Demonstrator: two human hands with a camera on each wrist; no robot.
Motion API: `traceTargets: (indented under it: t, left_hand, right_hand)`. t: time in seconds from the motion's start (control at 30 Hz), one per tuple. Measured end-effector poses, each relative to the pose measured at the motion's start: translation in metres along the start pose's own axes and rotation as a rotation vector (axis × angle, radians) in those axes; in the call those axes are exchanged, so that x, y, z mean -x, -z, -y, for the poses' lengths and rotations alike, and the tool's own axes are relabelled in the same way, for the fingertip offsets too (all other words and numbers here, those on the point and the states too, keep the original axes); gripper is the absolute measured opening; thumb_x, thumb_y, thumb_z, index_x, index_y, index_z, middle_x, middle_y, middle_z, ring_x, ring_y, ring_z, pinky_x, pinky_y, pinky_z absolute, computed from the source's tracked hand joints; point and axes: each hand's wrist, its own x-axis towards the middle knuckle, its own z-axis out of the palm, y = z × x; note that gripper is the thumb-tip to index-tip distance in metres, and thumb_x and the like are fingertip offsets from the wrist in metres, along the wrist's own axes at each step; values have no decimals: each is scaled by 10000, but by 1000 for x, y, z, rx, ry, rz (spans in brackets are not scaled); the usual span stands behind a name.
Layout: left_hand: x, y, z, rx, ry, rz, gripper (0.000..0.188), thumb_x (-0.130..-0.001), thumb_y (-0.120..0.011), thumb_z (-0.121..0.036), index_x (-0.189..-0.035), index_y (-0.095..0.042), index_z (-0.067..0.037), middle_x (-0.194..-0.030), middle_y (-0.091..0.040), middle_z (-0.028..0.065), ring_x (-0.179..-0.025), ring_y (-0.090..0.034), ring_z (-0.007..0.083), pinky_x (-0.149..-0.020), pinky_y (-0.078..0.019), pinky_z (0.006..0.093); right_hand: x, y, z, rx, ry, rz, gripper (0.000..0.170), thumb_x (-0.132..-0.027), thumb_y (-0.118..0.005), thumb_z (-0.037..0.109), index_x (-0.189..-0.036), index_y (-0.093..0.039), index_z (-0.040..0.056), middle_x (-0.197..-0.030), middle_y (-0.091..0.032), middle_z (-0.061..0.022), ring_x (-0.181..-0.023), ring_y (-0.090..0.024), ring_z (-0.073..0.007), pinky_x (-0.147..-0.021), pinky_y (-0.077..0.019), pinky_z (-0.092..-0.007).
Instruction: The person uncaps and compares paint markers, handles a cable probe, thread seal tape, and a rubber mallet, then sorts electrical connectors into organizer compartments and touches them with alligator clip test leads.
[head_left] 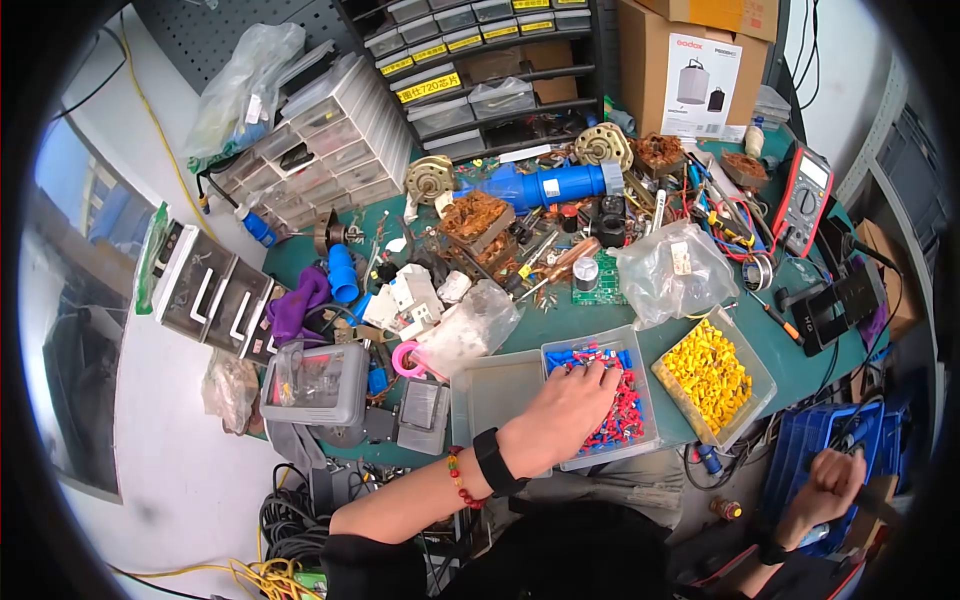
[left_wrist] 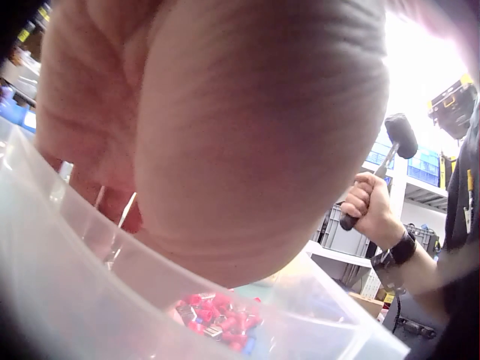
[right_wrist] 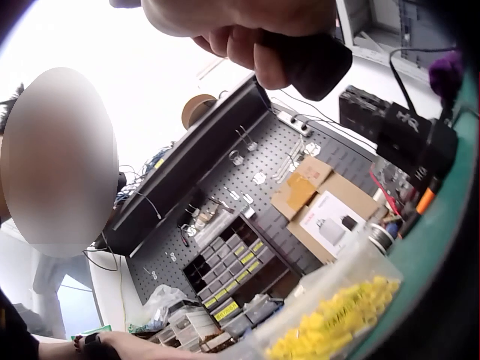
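My left hand (head_left: 565, 405) reaches into a clear plastic bin (head_left: 652, 425) of red and blue crimp terminals (head_left: 625, 415). Its fingertips are down among the terminals, hidden by the palm and bin wall in the left wrist view, so I cannot tell whether they pinch any. Off to the right, beyond the bench edge, my right hand (head_left: 832, 482) grips the handle of a black-headed mallet (left_wrist: 403, 135). In the left wrist view the mallet's head stands above the fist. Only the black handle end (right_wrist: 319, 67) shows below the curled fingers in the right wrist view.
A bin of yellow terminals (head_left: 705, 385) stands right of the red and blue ones, with another clear bin (head_left: 490, 385) to their left. Tools, a multimeter (head_left: 803, 200), a plastic bag (head_left: 680, 270) and scrap parts crowd behind. Blue crates (head_left: 800, 470) stand below the right hand.
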Motion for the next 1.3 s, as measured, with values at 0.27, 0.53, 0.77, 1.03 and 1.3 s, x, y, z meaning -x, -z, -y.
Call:
traceTargets:
  t: [0.27, 0.53, 0.77, 1.03, 1.3]
  left_hand:
    - [-5, 4, -1, -16, 6, 40, 464, -756, -625, 25, -1180, -435, 40, -1125, -531, 194, -1076, -544, 362, -884, -444, 436]
    - [3, 9, -2, -38, 0, 22, 486, -768, -693, -58, -1175, -444, 34, -1144, -529, 195, -1080, -540, 369, -868, -455, 441]
    - [16, 16, -5, 20, -31, -56, 468, -821, -683, -153, -1191, -482, 53, -1179, -516, 196, -1110, -518, 355, -931, -440, 426]
    - [38, 48, -70, 232, -153, -149, 522, -878, -637, -208, -1288, -440, 49, -1307, -445, 206, -1223, -458, 379, -1032, -403, 432]
    - [63, -10, -121, 1112, 54, -266, 255, -939, -498, -85, -1168, -527, 23, -1145, -620, 188, -1060, -602, 294, -932, -455, 371]
  right_hand:
    - [-39, -13, 83, 360, 422, -924, 412, -970, -353, 87, -1303, -462, -130, -839, -501, -132, -779, -552, -288, -1041, -429, -516]
    - [23, -11, 23, 686, -115, -447, 356, -908, -610, 105, -597, -438, 82, -489, -351, 36, -403, -285, -53, -400, -188, -240]
    - [31, -19, 9, 885, -301, -277, 483, -881, -680, 131, -554, -324, 144, -472, -311, 58, -393, -259, -32, -391, -154, -236]
    - [83, 2, -44, 1266, -572, 176, 171, -822, -710, 103, -820, -543, 63, -777, -551, -52, -631, -520, -121, -571, -404, -272]
    - [67, -152, -6, 352, -660, 864, 355, -818, -696, 182, -1114, -626, 0, -775, -630, -184, -684, -656, -328, -575, -480, -382]
